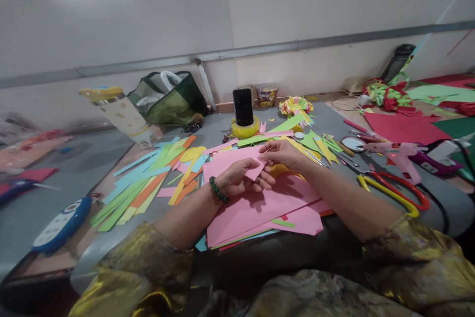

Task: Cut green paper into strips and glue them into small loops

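Observation:
Between my two hands is a small piece of pink paper (pixel 256 171). My left hand (pixel 241 177), with a green bead bracelet (pixel 218 190) at the wrist, holds the piece from below, its thumb on top. At the piece's upper right edge, the fingertips of my right hand (pixel 282 155) pinch it. Both hands are above a stack of pink paper sheets (pixel 237 222), with edges of other colours showing beneath. Loose paper strips in green, orange, blue and yellow (pixel 148 183) lie fanned out to the left.
A phone (pixel 243 107) stands in a yellow holder (pixel 245 128) behind the stack. Scissors with red and yellow handles (pixel 399 193) and a pink glue gun (pixel 403 158) lie right. A tumbler (pixel 122 116), a green bag (pixel 174 99) and a blue-white case (pixel 63 225) are left.

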Tool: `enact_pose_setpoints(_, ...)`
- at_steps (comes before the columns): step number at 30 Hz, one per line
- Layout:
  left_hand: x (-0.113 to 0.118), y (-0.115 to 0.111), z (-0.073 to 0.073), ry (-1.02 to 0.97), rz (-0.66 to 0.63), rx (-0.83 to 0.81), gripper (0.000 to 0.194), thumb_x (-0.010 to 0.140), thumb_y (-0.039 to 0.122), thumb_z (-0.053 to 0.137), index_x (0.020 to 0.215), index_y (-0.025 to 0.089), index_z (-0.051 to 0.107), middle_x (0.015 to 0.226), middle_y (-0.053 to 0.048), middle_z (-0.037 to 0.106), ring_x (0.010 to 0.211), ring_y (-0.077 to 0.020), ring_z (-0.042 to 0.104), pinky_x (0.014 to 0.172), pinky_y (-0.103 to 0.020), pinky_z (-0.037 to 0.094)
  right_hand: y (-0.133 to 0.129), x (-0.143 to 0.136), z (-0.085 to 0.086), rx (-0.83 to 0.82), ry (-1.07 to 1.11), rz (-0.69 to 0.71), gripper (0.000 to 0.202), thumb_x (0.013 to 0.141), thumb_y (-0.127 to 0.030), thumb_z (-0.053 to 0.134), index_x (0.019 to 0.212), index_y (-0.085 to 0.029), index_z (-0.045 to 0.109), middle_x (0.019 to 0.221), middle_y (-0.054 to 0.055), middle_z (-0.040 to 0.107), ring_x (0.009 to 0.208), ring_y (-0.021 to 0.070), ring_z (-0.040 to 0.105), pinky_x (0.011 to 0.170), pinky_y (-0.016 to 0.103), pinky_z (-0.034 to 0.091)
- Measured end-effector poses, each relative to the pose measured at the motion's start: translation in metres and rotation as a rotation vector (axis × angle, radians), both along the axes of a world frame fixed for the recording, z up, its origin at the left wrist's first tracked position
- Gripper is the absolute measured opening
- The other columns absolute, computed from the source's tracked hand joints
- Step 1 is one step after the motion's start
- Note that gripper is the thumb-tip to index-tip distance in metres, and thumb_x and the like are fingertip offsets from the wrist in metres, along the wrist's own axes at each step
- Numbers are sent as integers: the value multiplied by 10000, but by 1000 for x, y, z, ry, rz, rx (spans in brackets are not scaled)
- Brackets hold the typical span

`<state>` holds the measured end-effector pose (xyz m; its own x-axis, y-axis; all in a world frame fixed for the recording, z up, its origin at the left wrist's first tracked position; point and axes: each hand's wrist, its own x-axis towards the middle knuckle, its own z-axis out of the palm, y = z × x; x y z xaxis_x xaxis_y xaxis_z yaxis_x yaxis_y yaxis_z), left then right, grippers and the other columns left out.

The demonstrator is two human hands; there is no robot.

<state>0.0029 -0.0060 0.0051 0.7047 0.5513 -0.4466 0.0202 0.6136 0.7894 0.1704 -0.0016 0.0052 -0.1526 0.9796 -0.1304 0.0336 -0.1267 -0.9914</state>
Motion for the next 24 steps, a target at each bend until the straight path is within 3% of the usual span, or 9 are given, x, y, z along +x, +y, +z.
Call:
enact_pose_setpoints(9, -1, 0, -7, -25, 20, 79, 203, 821, 163, 437, 757, 106, 622, 599, -89, 673, 444, -133, 589, 463, -213, 480, 0, 2, -4, 39, 50, 4, 263, 513, -196, 832, 697, -155, 648, 506, -38, 607, 459, 74, 536, 468, 200, 419)
enact_pose_setpoints(13, 0, -1, -7, 23, 6, 173, 233, 839, 235, 476, 720, 107, 630, 572, -67, 637, 405, -132, 544, 390, -234, 458, 2, 2, -6, 109, 48, -36, 269, 480, -231, 827, 670, -155, 652, 546, -28, 620, 486, 82, 534, 495, 224, 433)
enact_pose_setpoints(20, 4, -6, -8, 89, 98, 355, 377, 829, 498, 615, 763, 127, 618, 494, -3, 555, 329, -112, 469, 301, -223, 384, 6, 7, -10, 330, -24, -65, 239, 529, -322, 770, 664, -170, 643, 594, -26, 620, 553, 108, 553, 557, 257, 446)
enact_pose_setpoints(24, 3, -7, -9, 87, 123, 461, 367, 820, 481, 652, 699, 137, 608, 515, 3, 565, 338, -73, 432, 320, -184, 327, 4, 4, -6, 466, -109, -29, 158, 615, -295, 719, 673, -181, 628, 637, -18, 634, 603, 125, 576, 608, 271, 473)
